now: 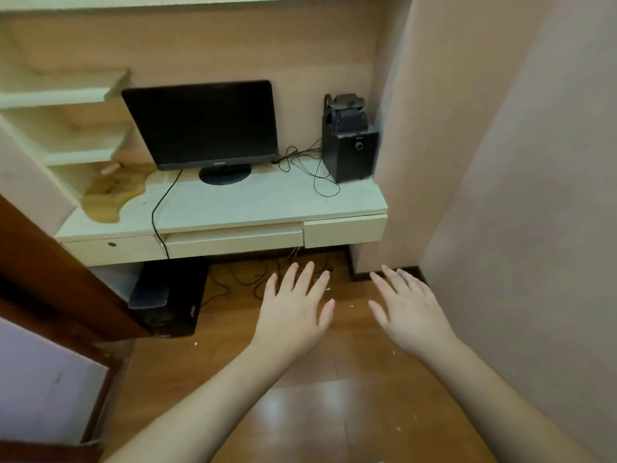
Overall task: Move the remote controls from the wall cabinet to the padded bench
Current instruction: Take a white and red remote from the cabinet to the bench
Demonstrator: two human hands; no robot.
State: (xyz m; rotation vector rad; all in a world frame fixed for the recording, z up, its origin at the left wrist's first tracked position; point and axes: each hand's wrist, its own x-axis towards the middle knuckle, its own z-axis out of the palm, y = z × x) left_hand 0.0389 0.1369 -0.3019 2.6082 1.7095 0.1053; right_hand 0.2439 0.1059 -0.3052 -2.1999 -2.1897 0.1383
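Remote controls are not showing anywhere around the table (pixel 267 208); both hands, left (pixel 293 305) and right (pixel 409 307), are hovering flat, fingers spread and holding nothing, below its front edge over the floor (pixel 317 412).

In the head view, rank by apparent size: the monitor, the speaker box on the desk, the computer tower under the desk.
1. monitor, clearly largest.
2. computer tower and
3. speaker box: the tower looks somewhat bigger, but it sits nearer the camera, so this order is unsure.

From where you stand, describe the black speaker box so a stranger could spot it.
Find the pale desk built into the alcove. At its far right corner, right of the monitor, stands the speaker box. Unlike the flat screen, it is a cube with a front knob and smaller black items stacked on top.
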